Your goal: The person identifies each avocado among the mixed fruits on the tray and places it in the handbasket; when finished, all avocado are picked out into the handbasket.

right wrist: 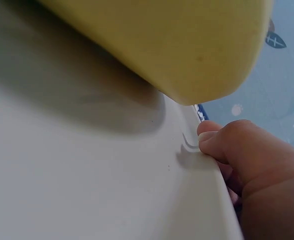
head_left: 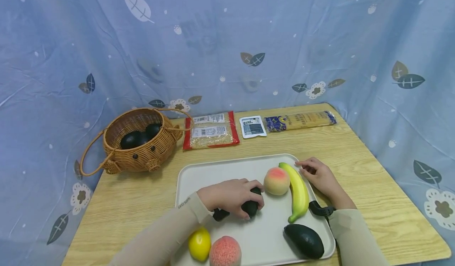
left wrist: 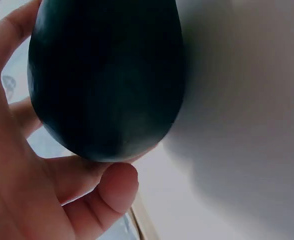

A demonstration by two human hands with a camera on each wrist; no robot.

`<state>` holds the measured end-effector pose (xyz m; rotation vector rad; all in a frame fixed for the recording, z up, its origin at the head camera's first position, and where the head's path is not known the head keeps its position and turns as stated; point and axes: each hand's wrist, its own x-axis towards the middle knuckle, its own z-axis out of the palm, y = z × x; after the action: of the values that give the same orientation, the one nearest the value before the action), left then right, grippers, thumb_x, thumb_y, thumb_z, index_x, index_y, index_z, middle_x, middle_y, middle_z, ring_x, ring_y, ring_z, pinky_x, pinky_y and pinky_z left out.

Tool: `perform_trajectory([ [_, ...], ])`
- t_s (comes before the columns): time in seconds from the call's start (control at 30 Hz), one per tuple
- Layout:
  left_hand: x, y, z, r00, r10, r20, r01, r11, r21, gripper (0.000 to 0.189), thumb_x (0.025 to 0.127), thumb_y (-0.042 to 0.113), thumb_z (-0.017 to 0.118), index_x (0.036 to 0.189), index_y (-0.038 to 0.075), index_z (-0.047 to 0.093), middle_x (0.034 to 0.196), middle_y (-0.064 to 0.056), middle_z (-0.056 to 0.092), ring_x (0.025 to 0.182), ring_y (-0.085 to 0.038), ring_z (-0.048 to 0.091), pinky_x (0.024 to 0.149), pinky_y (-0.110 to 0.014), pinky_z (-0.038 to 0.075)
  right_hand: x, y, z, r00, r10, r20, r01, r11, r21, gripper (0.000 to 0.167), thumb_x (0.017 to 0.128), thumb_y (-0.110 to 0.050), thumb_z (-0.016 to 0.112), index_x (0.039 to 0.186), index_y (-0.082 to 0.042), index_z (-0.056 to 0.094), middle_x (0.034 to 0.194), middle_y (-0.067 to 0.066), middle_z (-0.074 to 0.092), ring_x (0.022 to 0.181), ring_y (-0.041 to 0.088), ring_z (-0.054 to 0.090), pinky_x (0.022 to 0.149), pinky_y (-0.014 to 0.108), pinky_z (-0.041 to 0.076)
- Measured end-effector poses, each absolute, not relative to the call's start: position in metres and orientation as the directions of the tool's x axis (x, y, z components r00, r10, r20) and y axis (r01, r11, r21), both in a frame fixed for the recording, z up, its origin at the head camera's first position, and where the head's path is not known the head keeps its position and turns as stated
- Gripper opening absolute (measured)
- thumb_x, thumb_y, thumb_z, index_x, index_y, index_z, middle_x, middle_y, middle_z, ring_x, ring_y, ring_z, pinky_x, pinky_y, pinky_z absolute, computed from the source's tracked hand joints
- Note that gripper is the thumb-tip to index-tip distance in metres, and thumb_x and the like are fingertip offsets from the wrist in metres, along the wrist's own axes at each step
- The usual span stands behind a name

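My left hand (head_left: 231, 197) grips a dark green avocado (head_left: 252, 204) over the middle of the white tray (head_left: 213, 172). In the left wrist view the fingers curl round this avocado (left wrist: 107, 85), with its rounded end toward the thumb. At the tray's right side, my right hand (head_left: 321, 181) holds the rim, thumb (right wrist: 212, 142) on the edge and fingers partly hidden below it. A banana (head_left: 299, 191) lies just inside that rim, beside a pale peach (head_left: 276, 181). Another avocado (head_left: 304, 241) rests in the tray's near right corner.
A yellow lemon (head_left: 200, 244) and a pink peach (head_left: 225, 251) lie at the tray's near left. The wicker basket (head_left: 142, 161) at the back left holds dark avocados (head_left: 131, 139). Behind the tray lie a red-edged bag (head_left: 211, 131), a white packet (head_left: 252, 126) and a noodle pack (head_left: 302, 121).
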<state>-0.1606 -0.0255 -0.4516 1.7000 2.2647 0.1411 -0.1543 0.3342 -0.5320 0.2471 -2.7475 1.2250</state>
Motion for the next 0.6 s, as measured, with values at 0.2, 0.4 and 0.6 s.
perform_trajectory([
  [0.2, -0.162, -0.032, -0.449, -0.280, 0.941, -0.193, 0.906, 0.325, 0.272, 0.037, 0.090, 0.040, 0.084, 0.123, 0.036, 0.068, 0.149, -0.001, 0.047, 0.105, -0.014, 0.055, 0.095, -0.025, 0.046, -0.156, 0.333, -0.531, -0.980, -0.102, 0.168, -0.193, 0.658, -0.728, 0.026, 0.102, -0.005, 0.068, 0.127, -0.004, 0.074, 0.106, 0.007, 0.062, 0.083, 0.017, 0.052, 0.070, 0.025, 0.046],
  [0.4, -0.169, -0.046, -0.443, -0.350, 0.923, -0.162, 0.875, 0.384, 0.295, 0.038, 0.090, 0.040, 0.085, 0.124, 0.036, 0.068, 0.149, 0.000, 0.048, 0.108, -0.015, 0.059, 0.097, -0.028, 0.048, -0.157, 0.334, -0.531, -0.985, -0.102, 0.142, -0.173, 0.672, -0.720, 0.027, 0.103, -0.006, 0.067, 0.129, -0.004, 0.073, 0.107, 0.007, 0.061, 0.085, 0.020, 0.052, 0.070, 0.025, 0.046],
  [0.6, -0.175, -0.074, -0.422, -0.453, 0.888, -0.083, 0.835, 0.455, 0.310, 0.038, 0.090, 0.040, 0.085, 0.124, 0.036, 0.068, 0.152, -0.002, 0.047, 0.111, -0.022, 0.062, 0.098, -0.036, 0.052, -0.157, 0.336, -0.531, -0.984, -0.106, 0.143, -0.176, 0.670, -0.721, 0.026, 0.103, -0.007, 0.066, 0.129, -0.004, 0.073, 0.107, 0.007, 0.061, 0.084, 0.020, 0.051, 0.069, 0.025, 0.045],
])
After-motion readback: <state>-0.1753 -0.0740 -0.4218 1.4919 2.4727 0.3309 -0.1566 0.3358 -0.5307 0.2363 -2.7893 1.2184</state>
